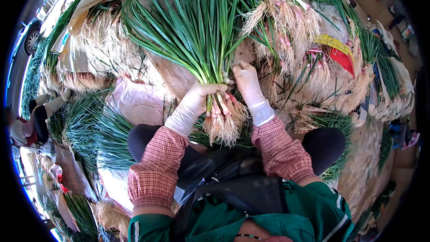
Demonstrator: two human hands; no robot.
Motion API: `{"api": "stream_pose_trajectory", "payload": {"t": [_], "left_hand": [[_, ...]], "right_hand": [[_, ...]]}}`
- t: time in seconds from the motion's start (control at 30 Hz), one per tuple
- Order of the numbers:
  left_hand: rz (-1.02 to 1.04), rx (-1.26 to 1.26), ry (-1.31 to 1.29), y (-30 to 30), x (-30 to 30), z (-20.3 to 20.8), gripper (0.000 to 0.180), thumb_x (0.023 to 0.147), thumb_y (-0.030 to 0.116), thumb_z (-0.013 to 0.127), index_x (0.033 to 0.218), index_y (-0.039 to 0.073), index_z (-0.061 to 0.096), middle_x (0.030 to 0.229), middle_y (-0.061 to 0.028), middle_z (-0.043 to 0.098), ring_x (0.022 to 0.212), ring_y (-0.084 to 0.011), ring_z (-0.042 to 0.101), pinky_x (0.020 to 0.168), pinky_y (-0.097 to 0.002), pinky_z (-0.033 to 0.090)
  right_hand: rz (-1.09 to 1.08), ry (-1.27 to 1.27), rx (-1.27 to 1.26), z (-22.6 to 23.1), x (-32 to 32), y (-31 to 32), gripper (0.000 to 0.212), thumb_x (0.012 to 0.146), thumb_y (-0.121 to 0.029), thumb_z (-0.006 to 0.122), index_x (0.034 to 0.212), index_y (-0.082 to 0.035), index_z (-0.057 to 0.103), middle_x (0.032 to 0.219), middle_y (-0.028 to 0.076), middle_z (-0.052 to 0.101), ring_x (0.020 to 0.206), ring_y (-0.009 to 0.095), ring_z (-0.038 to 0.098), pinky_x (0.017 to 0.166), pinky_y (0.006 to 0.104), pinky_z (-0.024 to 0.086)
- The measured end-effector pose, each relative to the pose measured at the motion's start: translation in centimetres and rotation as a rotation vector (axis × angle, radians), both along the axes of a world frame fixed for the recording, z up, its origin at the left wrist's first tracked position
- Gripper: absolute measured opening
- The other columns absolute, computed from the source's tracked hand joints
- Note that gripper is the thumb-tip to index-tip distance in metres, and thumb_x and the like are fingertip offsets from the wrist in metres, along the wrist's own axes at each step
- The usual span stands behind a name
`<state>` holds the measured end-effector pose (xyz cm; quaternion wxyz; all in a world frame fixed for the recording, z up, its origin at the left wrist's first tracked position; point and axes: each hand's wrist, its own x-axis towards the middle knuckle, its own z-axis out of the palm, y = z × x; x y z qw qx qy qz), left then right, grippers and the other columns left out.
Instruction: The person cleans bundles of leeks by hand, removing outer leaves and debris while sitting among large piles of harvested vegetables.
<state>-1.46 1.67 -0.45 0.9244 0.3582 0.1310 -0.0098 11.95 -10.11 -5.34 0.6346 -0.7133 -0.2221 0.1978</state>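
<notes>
A bunch of green garlic (197,40) with long flat leaves is in front of me, its leaves fanning away. Its pinkish bulbs and pale stringy roots (224,127) hang toward my lap. My left hand (196,101), in a whitish glove, wraps round the stems just above the bulbs, thumb across the front. On the bunch's right side is my right hand (246,82), gloved too, its fingers curled in beside small whitish stem ends (227,79). What those fingers pinch is hidden.
More green garlic (286,22) lies at the upper right, roots toward me. Rooty heaps (105,40) lie at the upper left, with leafy piles (107,130) below. A yellow and red packet (342,56) rests at right. Another person's legs (42,107) show at far left.
</notes>
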Motion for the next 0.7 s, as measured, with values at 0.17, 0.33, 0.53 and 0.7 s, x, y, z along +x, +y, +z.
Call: {"api": "stream_pose_trajectory", "payload": {"t": [0.17,0.33,0.53,0.7], "left_hand": [[0.048,0.008,-0.08,-0.3,0.2,-1.0,0.033,0.08,0.002,0.061,0.112,-0.005,0.052,0.097,-0.0152,0.065,0.08,-0.0303,0.067,0.074,-0.0378,0.056],[0.005,-0.149,-0.087,-0.2,-0.3,-0.7,0.036,0.078,0.007,0.058,0.11,-0.01,0.053,0.097,-0.0221,0.061,0.083,-0.0439,0.065,0.078,-0.0511,0.055],[-0.047,-0.152,-0.062,0.7,-0.6,-0.8,0.037,0.08,0.008,0.056,0.11,-0.012,0.05,0.09,-0.0249,0.06,0.082,-0.0443,0.064,0.073,-0.0502,0.056],[-0.077,-0.165,-0.099,1.8,-1.0,-0.2,0.051,0.077,0.01,0.058,0.123,-0.004,0.045,0.101,-0.029,0.059,0.086,-0.0429,0.064,0.075,-0.0497,0.055]], "right_hand": [[0.192,0.884,0.812,-2.3,-2.2,-0.4,0.017,0.097,-0.017,0.041,0.095,-0.003,0.051,0.078,0.002,0.054,0.061,0.012,0.051,0.05,0.0224,0.039],[0.238,0.89,0.599,3.6,-2.6,-1.3,0.031,0.1,-0.03,0.043,0.107,-0.002,0.053,0.083,0.003,0.059,0.064,0.01,0.054,0.056,0.0233,0.044],[0.084,0.603,0.483,3.9,-5.8,-0.4,0.026,0.1,-0.024,0.043,0.103,-0.002,0.056,0.07,0.002,0.055,0.06,0.012,0.051,0.058,0.0261,0.046],[0.123,1.125,0.803,-0.6,-0.9,-4.9,0.024,0.096,-0.022,0.049,0.097,-0.001,0.06,0.063,-0.001,0.049,0.055,0.012,0.046,0.054,0.0264,0.041]]}}
